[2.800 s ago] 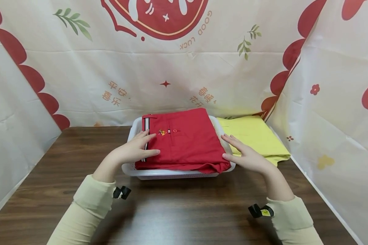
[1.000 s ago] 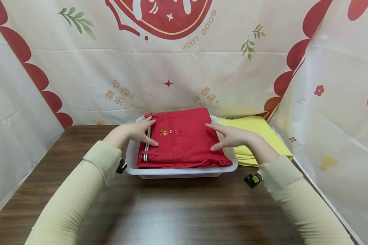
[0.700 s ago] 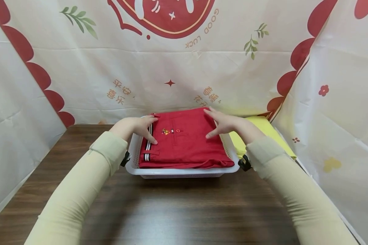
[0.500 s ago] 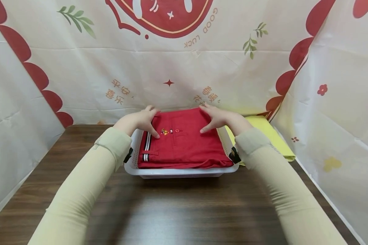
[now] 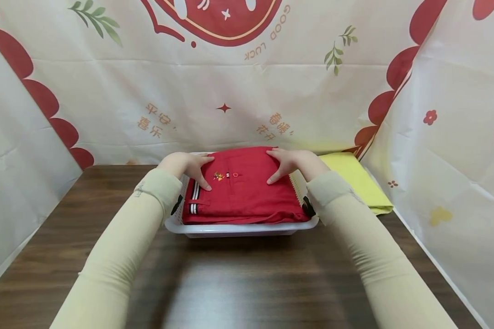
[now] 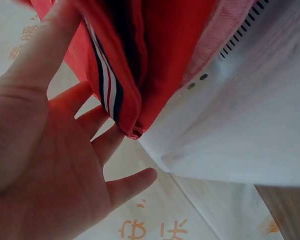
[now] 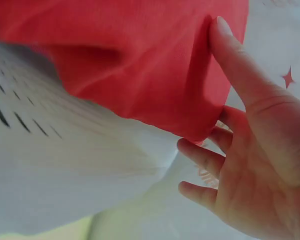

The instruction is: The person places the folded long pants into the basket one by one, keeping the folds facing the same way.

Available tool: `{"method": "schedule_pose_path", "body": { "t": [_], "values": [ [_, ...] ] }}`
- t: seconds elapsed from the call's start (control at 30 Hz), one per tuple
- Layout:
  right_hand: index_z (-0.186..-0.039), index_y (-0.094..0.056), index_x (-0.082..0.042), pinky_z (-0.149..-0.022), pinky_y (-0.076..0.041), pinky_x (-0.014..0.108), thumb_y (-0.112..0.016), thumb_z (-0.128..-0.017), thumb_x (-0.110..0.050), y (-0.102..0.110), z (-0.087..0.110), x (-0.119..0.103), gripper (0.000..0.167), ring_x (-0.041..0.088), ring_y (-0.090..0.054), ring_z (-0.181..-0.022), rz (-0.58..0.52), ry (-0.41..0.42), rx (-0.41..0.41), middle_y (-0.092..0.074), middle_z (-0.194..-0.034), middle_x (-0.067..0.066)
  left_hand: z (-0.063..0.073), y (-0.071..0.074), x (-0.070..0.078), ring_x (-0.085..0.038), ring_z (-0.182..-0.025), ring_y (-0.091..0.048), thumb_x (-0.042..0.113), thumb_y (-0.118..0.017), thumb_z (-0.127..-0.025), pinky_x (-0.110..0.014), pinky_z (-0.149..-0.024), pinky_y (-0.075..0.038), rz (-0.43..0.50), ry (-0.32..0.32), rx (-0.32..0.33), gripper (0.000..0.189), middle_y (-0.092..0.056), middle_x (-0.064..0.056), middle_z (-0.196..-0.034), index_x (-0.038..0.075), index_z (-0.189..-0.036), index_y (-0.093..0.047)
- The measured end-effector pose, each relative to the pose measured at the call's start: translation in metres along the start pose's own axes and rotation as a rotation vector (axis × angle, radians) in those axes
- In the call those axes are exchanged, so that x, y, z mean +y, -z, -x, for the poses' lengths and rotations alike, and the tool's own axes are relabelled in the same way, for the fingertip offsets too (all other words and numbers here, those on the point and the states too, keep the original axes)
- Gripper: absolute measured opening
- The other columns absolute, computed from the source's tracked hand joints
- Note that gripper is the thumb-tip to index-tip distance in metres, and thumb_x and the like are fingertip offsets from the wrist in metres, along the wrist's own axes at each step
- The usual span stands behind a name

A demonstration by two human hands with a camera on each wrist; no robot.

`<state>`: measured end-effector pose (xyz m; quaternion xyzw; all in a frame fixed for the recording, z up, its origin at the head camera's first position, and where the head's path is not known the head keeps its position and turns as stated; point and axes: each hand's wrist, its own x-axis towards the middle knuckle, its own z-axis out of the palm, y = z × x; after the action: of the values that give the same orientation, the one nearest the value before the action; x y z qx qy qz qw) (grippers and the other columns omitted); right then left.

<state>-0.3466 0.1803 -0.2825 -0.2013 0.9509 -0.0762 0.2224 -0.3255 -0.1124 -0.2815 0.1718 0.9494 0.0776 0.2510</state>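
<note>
Folded red trousers [image 5: 247, 198] with a black-and-white striped waistband lie in a white plastic basket [image 5: 243, 230]. My left hand [image 5: 189, 165] grips their far left corner, thumb on the top layer; in the left wrist view the left hand [image 6: 50, 165] has its index and middle fingertips behind the waistband edge. On the far right corner, my right hand [image 5: 290, 163] holds the cloth. The right wrist view shows the right hand [image 7: 270, 160] with its thumb pressed on the red cloth [image 7: 140, 65] and fingertips behind the corner. The little fingers of both hands stand away from the cloth.
A folded yellow garment [image 5: 356, 180] lies on the table right of the basket, partly hidden by my right arm. The brown wooden table [image 5: 230, 278] ends against a printed cloth backdrop [image 5: 226, 82] behind and a cloth side wall [image 5: 448, 151] at the right.
Both hands have moved from the basket's left and right sides to the far corners of the red trousers and taken hold there. The trousers and basket stay in nearly the same place.
</note>
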Motion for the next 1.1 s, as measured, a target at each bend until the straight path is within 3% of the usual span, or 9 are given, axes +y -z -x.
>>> {"method": "schedule_pose_path", "body": {
  "t": [0.2, 0.33, 0.43, 0.77, 0.97, 1.1],
  "values": [
    [-0.153, -0.017, -0.006, -0.112, -0.018, 0.047, -0.072, -0.08, -0.05, -0.001, 0.006, -0.01, 0.101, 0.033, -0.013, -0.141, 0.011, -0.077, -0.1, -0.016, -0.156, 0.017, -0.001, -0.002, -0.001, -0.032, -0.141, -0.013, 0.047, -0.076, -0.077, -0.048, -0.11, -0.023, -0.008, 0.031, -0.009, 0.104, -0.01, -0.013, -0.158, 0.014, -0.155, -0.014],
    [-0.154, -0.017, -0.009, -0.111, -0.022, 0.047, -0.07, -0.079, -0.053, -0.01, 0.005, -0.004, 0.101, 0.033, -0.016, -0.139, -0.028, -0.107, -0.17, -0.017, -0.155, 0.015, -0.003, -0.004, -0.001, -0.034, -0.141, -0.012, 0.045, -0.076, -0.078, -0.05, -0.109, -0.025, -0.008, 0.004, -0.015, 0.104, -0.009, -0.015, -0.158, 0.013, -0.154, -0.014],
    [-0.154, -0.017, -0.011, -0.11, -0.022, 0.047, -0.069, -0.081, -0.052, -0.014, 0.004, 0.001, 0.099, 0.033, -0.015, -0.139, -0.038, -0.125, -0.179, -0.015, -0.156, 0.016, -0.004, -0.006, 0.0, -0.033, -0.142, -0.01, 0.044, -0.076, -0.078, -0.05, -0.108, -0.027, -0.011, -0.008, -0.014, 0.103, -0.006, -0.013, -0.158, 0.014, -0.155, -0.014],
    [-0.154, -0.017, -0.01, -0.111, -0.018, 0.047, -0.071, -0.079, -0.053, -0.008, 0.008, 0.007, 0.101, 0.033, -0.011, -0.141, -0.029, -0.085, -0.182, -0.014, -0.157, 0.016, -0.002, -0.01, 0.003, -0.033, -0.142, -0.007, 0.042, -0.076, -0.078, -0.051, -0.106, -0.031, -0.004, 0.011, 0.005, 0.103, -0.002, -0.013, -0.159, 0.016, -0.155, -0.011],
    [-0.154, -0.015, -0.013, -0.11, -0.02, 0.048, -0.073, -0.077, -0.053, 0.0, 0.02, 0.008, 0.105, 0.034, -0.012, -0.14, -0.057, -0.035, -0.186, -0.014, -0.156, 0.015, 0.004, -0.01, -0.004, -0.034, -0.143, -0.002, 0.04, -0.074, -0.081, -0.053, -0.109, -0.023, -0.004, -0.043, 0.027, 0.1, -0.001, -0.016, -0.158, 0.011, -0.154, -0.013],
    [-0.155, -0.013, -0.014, -0.109, -0.022, 0.051, -0.074, -0.076, -0.055, 0.001, 0.034, 0.006, 0.107, 0.036, -0.014, -0.14, -0.039, 0.008, -0.189, -0.015, -0.156, 0.016, 0.014, -0.01, -0.006, -0.037, -0.143, -0.001, 0.044, -0.073, -0.081, -0.055, -0.11, -0.018, -0.014, -0.082, -0.002, 0.1, 0.0, -0.019, -0.158, 0.009, -0.154, -0.013]
  ]
}}
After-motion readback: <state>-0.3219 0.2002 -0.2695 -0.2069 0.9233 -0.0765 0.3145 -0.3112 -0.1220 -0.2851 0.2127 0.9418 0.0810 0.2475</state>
